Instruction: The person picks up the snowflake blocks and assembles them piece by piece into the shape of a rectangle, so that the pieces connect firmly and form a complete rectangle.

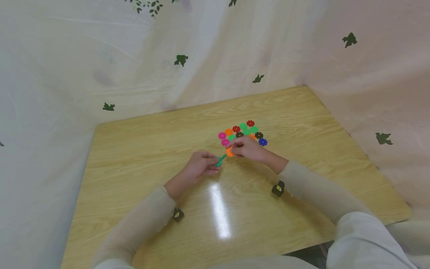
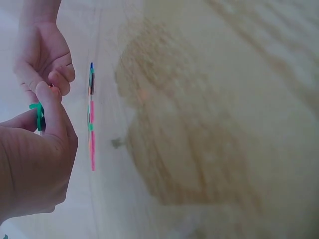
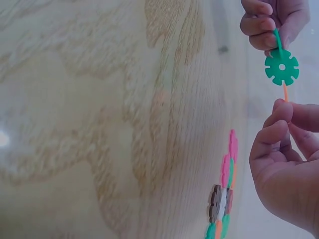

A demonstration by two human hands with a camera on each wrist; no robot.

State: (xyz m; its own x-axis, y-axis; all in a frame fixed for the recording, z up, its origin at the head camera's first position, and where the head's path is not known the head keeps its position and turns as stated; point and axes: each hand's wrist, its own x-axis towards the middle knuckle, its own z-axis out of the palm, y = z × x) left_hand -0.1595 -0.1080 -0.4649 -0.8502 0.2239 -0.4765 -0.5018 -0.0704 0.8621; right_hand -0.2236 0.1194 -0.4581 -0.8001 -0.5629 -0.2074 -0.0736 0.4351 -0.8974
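Note:
In the head view the left hand (image 1: 199,166) pinches joined green notched discs (image 1: 218,162), and the right hand (image 1: 250,148) pinches an orange disc (image 1: 230,151) close beside them. From the right wrist view, one green disc (image 3: 281,67) faces the camera with another set edge-on into its top, gripped by the left hand (image 3: 279,22). The orange disc (image 3: 285,92), seen edge-on between the right hand's fingertips (image 3: 282,110), meets the green disc's lower edge. The left wrist view shows green discs (image 2: 39,116) at the left hand (image 2: 45,144); the orange one is hidden there.
Beyond the hands, a group of flat notched discs in pink, red, green, orange, black and blue (image 1: 263,142) lies on the wooden table (image 1: 151,149). Pale cloth with dark bird and leaf prints hangs around the table's back and sides.

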